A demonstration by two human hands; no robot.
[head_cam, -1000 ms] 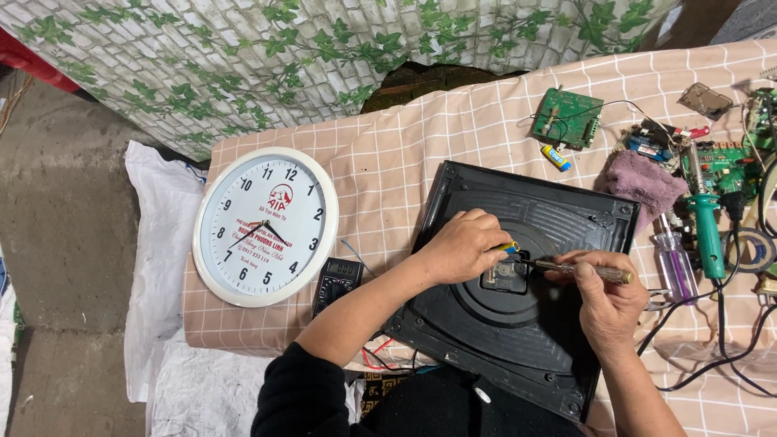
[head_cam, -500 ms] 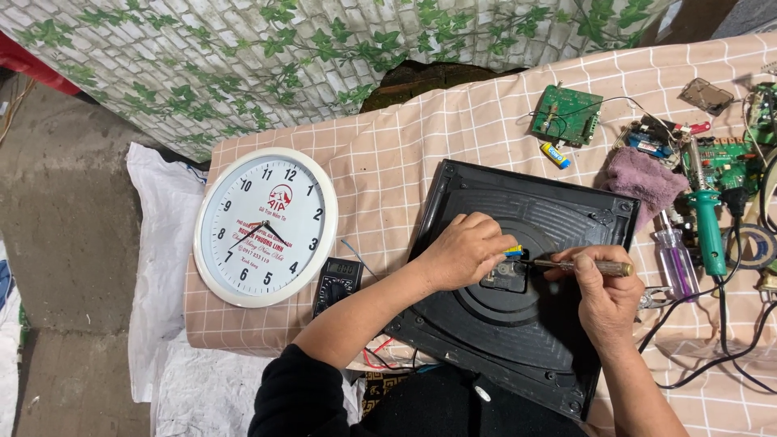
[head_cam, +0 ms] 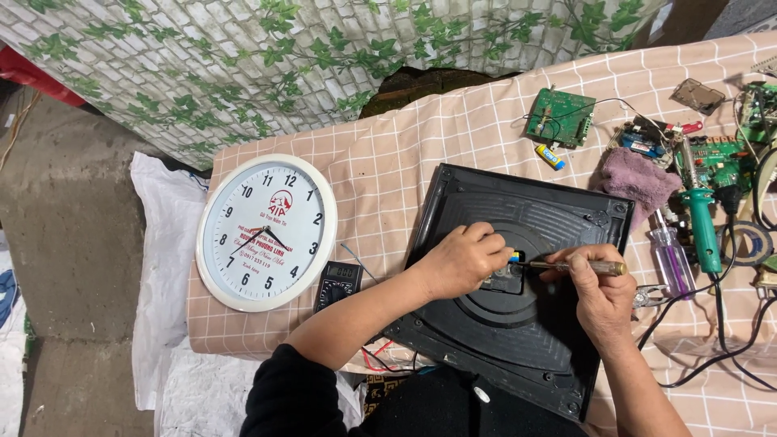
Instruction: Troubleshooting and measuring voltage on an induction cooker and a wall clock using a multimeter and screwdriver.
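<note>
A black square clock back point(head_cam: 534, 243) lies face down on the checked cloth. My left hand point(head_cam: 461, 260) rests on its middle, fingers pinched on the small black movement point(head_cam: 508, 282) with a yellow and blue battery end showing. My right hand point(head_cam: 595, 295) grips a screwdriver point(head_cam: 579, 265) with a clear amber handle. Its tip points left at the movement, right beside my left fingertips.
A round white wall clock point(head_cam: 265, 232) lies at the left, a small black multimeter point(head_cam: 338, 284) beside it. On the right are a green circuit board point(head_cam: 560, 117), a battery point(head_cam: 552, 156), a purple rag point(head_cam: 639, 180), a green soldering iron point(head_cam: 702, 222), a purple-handled screwdriver point(head_cam: 670, 255) and cables.
Both hands have stayed on the movement; the screwdriver has shifted only slightly. Nothing else has moved.
</note>
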